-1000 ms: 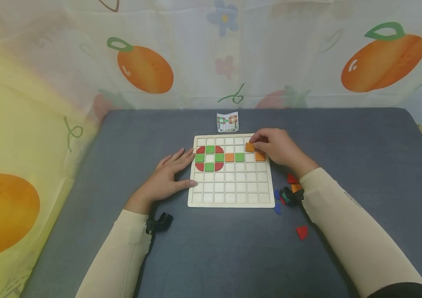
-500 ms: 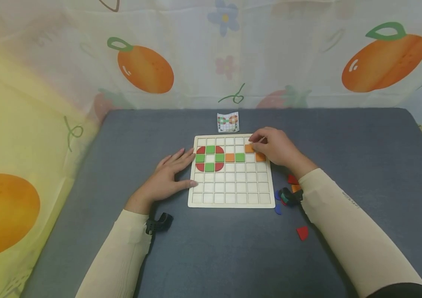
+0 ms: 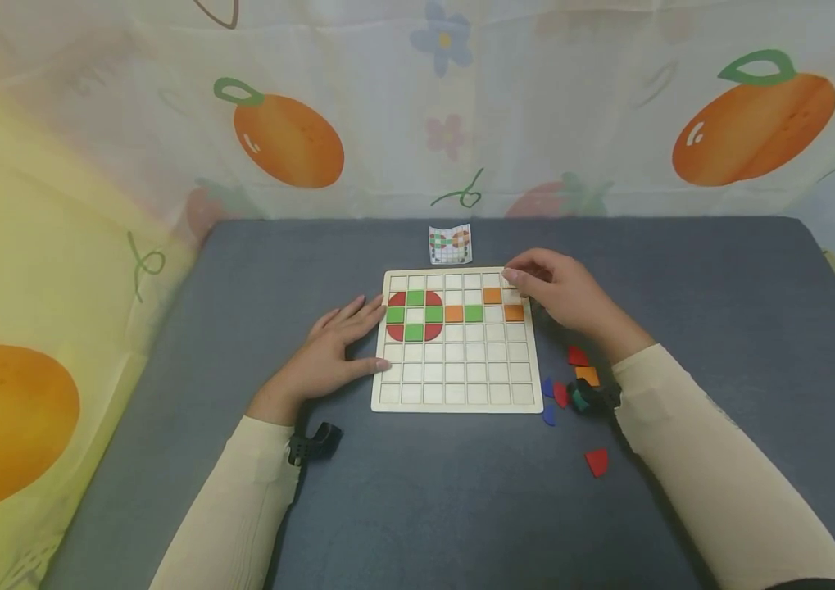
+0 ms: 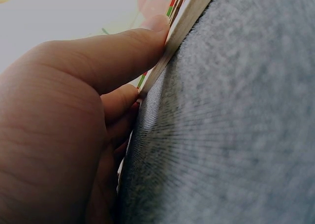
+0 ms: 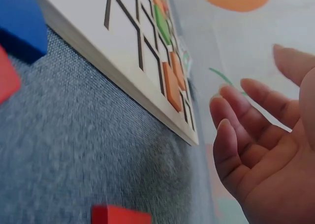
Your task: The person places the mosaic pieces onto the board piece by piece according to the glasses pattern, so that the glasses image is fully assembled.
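A pale wooden grid board (image 3: 456, 373) lies on the table. My left hand (image 3: 329, 352) rests along its left edge, fingers extended, with the thumb (image 4: 133, 49) touching the rim. Over the board's far right corner, my right hand (image 3: 568, 291) has loosely bent fingers and a thumb apart from them, with nothing between, as the right wrist view shows. Just left of it, an orange square tile (image 3: 492, 296) lies in a cell; another orange tile (image 3: 514, 313) sits nearer the right edge. Green tiles (image 3: 415, 298) and red rounded pieces (image 3: 433, 332) form a ring at the left.
Behind the board is a small printed pattern card (image 3: 450, 244). Loose pieces lie right of the board: red ones (image 3: 597, 462), blue ones (image 3: 549, 415) and an orange one (image 3: 587, 376), partly near the black right wristband (image 3: 594, 397). A fruit-print curtain (image 3: 388, 106) hangs behind the table.
My right hand has let go of the orange square tile, which now lies in its cell, and has moved a little right. The left hand has stayed in place.
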Demonstrator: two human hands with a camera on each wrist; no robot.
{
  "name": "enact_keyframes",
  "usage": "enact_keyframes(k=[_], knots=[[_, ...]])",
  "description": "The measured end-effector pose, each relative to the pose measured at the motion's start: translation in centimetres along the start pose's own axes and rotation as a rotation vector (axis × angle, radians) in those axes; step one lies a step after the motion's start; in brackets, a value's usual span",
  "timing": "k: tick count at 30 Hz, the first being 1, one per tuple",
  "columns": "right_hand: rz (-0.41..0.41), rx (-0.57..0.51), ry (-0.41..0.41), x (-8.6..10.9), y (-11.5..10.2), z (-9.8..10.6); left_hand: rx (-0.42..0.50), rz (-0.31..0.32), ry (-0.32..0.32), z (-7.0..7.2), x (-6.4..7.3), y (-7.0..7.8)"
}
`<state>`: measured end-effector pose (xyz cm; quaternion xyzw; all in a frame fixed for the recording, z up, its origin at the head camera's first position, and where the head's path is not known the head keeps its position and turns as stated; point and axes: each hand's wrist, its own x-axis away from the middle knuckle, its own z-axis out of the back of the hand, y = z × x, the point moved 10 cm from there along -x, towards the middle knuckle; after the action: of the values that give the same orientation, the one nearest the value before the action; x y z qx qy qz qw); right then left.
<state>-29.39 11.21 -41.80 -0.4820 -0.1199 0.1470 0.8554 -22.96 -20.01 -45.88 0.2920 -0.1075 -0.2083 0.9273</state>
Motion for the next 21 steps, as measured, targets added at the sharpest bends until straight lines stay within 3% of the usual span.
enact_keyframes(k=[8,21], knots=[[0.014,-0.107,0.024,1.9,0.1,1.3,0.003,-0.002,0.003,0.0,0.1,0.1],[0.005,-0.097,0.008,6.2,3.5,2.2,0.003,-0.002,0.000,0.0,0.0,0.1]])
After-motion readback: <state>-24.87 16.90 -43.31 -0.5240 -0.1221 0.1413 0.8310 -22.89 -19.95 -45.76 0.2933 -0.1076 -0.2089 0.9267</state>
